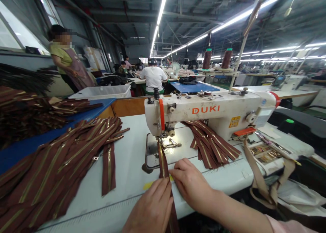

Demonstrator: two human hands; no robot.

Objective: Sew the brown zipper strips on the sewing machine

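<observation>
A brown zipper strip [163, 161] with brass teeth runs from under the needle of the white sewing machine [183, 111] toward the front table edge. My left hand [154, 202] lies over this strip near the edge, its fingers pressed together around it. Just right of the strip, my right hand [187, 180] rests with curled fingers, the fingertips close to its side; what they hold, if anything, is hidden. Many brown zipper strips [58, 161] are heaped on the table's left. Another bundle [211, 144] fans out beneath the machine arm.
More zippers [22, 117] pile on a blue table at the far left. A white bin [102, 91] stands behind. To the right are a tray of metal parts [266, 151] and a hanging beige strap [259, 185]. A person in an apron [73, 63] stands at the left back.
</observation>
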